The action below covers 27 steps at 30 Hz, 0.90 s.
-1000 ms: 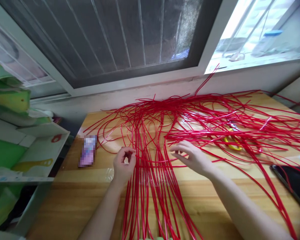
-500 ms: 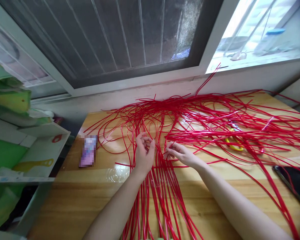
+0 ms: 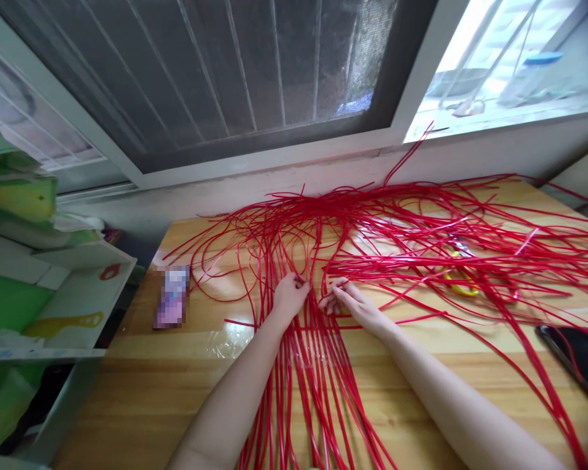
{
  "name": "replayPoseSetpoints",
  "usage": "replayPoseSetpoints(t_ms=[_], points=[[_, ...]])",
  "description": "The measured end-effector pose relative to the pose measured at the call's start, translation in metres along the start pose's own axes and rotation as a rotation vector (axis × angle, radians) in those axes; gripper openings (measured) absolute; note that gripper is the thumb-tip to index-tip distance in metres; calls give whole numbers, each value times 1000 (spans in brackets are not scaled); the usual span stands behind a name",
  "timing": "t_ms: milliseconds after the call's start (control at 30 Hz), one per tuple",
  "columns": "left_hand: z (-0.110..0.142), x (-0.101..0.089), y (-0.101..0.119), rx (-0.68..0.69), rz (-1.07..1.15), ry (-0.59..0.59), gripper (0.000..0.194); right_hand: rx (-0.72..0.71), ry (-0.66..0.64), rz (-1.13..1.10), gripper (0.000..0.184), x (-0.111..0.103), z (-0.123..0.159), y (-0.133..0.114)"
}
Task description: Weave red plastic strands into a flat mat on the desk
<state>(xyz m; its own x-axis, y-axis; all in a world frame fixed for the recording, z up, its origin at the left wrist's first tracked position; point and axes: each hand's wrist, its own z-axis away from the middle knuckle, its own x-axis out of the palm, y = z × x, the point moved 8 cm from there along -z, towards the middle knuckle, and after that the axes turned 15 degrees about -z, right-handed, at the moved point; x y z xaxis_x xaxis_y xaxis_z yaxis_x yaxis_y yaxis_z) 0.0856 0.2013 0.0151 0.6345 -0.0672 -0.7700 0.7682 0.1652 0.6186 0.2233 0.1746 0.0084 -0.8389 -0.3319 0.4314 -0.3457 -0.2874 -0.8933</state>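
Many long red plastic strands point(image 3: 318, 391) run lengthwise down the middle of the table toward me. Above their middle, my left hand point(image 3: 290, 299) is closed, thumb and fingers pinched on a red strand. Close on its right, my right hand point(image 3: 347, 304) has curled fingers among the strands and seems to pinch one; the fingertips partly hide it. One crosswise red strand point(image 3: 411, 320) passes under both wrists across the lengthwise ones, its left end sticking out beyond them. Clear tape point(image 3: 308, 358) appears to lie over the strands just below my hands.
A tangled heap of red strands point(image 3: 333, 203) covers the table's back and right side. Yellow-handled scissors point(image 3: 458, 282) lie under it. A dark phone-like device point(image 3: 575, 359) is at right, a pixelated purple item point(image 3: 173, 297) at left, a clear tape roll point(image 3: 229, 343) nearby.
My left hand has moved right, from the left edge of the lengthwise strands onto their middle, and closed. My right hand has come left to them. The crosswise strand now reaches farther left.
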Motion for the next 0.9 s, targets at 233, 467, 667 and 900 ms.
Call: replayPoseSetpoints(t_ms=[233, 467, 667, 900], points=[[38, -21, 30, 301, 114, 20, 11, -20, 92, 55, 34, -7, -5, 6], [59, -27, 58, 557, -63, 6, 16, -82, -7, 314, 32, 3, -9, 7], [58, -28, 56, 548, -90, 44, 19, -84, 4, 269, 30, 1, -7, 7], [57, -28, 44, 452, -90, 11, 18, -7, 66, 126, 34, -3, -7, 8]])
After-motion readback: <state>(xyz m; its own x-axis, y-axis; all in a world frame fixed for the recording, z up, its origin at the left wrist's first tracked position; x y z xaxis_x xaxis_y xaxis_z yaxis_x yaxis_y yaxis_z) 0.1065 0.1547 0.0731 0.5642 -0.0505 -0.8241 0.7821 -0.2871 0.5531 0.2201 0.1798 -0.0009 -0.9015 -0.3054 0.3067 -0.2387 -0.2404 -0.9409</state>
